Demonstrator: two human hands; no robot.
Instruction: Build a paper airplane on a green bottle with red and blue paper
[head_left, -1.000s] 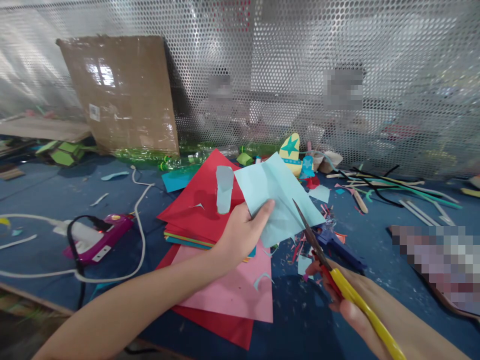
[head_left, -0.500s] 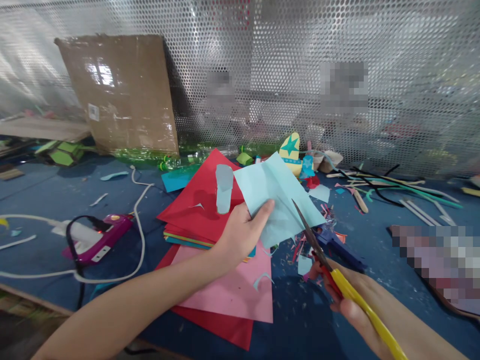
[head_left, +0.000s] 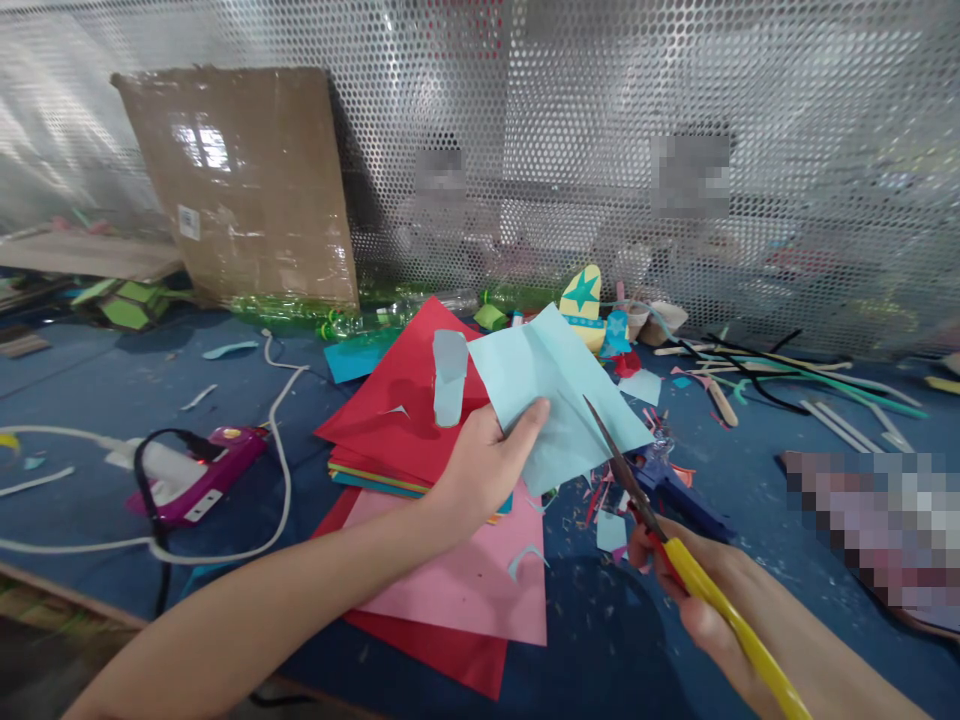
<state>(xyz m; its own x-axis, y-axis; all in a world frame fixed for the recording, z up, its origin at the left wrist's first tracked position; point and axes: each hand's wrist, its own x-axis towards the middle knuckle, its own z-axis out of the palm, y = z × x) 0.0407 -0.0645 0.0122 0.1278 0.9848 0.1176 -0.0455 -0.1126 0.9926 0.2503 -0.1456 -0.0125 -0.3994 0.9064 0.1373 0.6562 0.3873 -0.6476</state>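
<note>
A light blue sheet of paper (head_left: 577, 375) is pinched in my left hand (head_left: 487, 460), its thumb on top and the other fingers hidden underneath. My right hand (head_left: 712, 580) is closed around scissors (head_left: 694, 575) with yellow and red handles. Their dark blades lie across the right part of the blue sheet, tip pointing up and left. Beneath my left hand is a stack of coloured paper with red sheets (head_left: 375, 410) uppermost. A cut pale blue strip (head_left: 449, 385) rests on the red. Pink paper (head_left: 465, 590) lies nearer me, over another red sheet.
A purple power strip (head_left: 217, 480) with white and black cords is at left. Right of the paper lie a blue glue gun (head_left: 686, 495) and scraps. A yellow paper shape with a star (head_left: 583, 295), sticks and pipe cleaners (head_left: 795, 375) lie behind. Cardboard (head_left: 247, 190) leans on perforated metal.
Both hands, the blue sheet and the scissors keep nearly the same positions. Fingers of my right hand beneath the scissors have shifted slightly.
</note>
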